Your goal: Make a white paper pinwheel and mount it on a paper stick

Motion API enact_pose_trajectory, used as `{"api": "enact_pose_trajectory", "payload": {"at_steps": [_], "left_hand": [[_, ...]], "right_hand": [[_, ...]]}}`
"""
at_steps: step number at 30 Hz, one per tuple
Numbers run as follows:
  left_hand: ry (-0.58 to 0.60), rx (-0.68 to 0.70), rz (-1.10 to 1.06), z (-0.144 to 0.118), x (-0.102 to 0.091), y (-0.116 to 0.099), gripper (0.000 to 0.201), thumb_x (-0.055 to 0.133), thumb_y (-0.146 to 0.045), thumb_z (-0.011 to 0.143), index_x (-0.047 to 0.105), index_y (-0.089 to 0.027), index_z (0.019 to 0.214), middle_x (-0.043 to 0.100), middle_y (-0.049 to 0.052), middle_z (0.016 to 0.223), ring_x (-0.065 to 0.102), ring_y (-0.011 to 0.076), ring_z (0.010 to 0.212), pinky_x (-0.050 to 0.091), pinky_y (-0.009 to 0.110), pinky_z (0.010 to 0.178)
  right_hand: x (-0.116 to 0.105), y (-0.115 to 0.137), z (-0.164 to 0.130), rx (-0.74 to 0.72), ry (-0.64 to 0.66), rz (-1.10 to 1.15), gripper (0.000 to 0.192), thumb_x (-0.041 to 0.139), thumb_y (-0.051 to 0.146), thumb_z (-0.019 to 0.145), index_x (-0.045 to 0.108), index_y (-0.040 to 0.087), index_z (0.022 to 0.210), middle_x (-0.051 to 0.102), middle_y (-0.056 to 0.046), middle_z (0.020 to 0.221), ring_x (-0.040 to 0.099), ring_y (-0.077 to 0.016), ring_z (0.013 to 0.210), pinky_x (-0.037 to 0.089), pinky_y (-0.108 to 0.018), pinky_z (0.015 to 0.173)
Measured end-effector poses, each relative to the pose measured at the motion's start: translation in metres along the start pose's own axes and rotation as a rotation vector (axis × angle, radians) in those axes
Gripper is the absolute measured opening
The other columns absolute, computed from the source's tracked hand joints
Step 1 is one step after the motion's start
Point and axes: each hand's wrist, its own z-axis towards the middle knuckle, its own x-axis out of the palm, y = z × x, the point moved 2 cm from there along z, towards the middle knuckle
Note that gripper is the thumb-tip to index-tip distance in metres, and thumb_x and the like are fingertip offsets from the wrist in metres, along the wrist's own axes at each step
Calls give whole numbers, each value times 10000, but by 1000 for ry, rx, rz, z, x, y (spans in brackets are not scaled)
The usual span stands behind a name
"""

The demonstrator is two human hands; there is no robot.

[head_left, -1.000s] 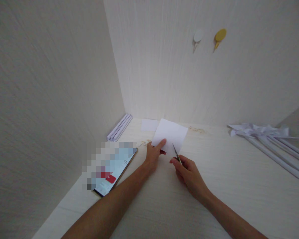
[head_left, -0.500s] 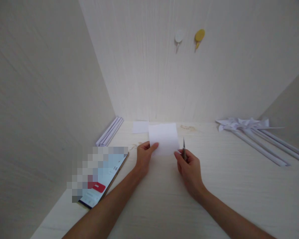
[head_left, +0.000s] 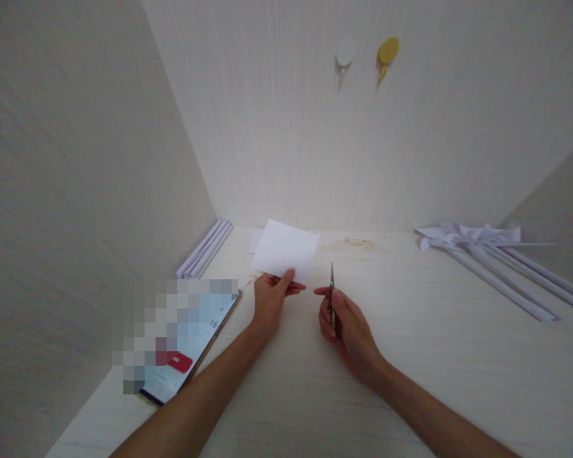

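Note:
My left hand (head_left: 271, 299) pinches a white sheet of paper (head_left: 286, 250) by its lower edge, thumb on top and fingers beneath. The sheet is turned at an angle and covers most of a smaller piece of white paper (head_left: 254, 242) lying behind it. To the right, my right hand (head_left: 342, 321) is closed around a small pair of scissors (head_left: 332, 280). Their narrow blades point up and away from me, and the handles are mostly hidden in my fingers. A gap separates the scissors from the sheet.
At left lie a phone (head_left: 195, 346) with a lit screen and a bundle of rolled paper sticks (head_left: 205, 249). Several paper sticks with folded tops (head_left: 487, 245) lie at right. A white hook (head_left: 344, 52) and a yellow hook (head_left: 388, 52) are on the back wall (head_left: 286, 140).
The sheet has turned and shifted left in my left hand. My right hand has let go of its corner and now grips only the scissors, a little further left.

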Motion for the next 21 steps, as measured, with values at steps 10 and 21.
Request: {"api": "enact_pose_trajectory", "payload": {"at_steps": [10, 21], "left_hand": [[-8, 92, 95, -3, -2, -4, 277, 659, -363, 583, 597, -114, 479, 580, 25, 458, 484, 80, 400, 381, 201, 411], [112, -22, -75, -1, 1, 2, 223, 690, -302, 554, 638, -94, 614, 651, 46, 609, 602, 125, 549, 502, 246, 577]], "right_hand": [[6, 3, -3, 207, 143, -141, 327, 518, 472, 711, 503, 153, 780, 356, 100, 440, 235, -16, 297, 102, -185, 315], [5, 4, -3, 247, 140, -113, 291, 538, 431, 697, 515, 145, 744, 350, 104, 408, 219, -6, 272, 70, -178, 294]]}}
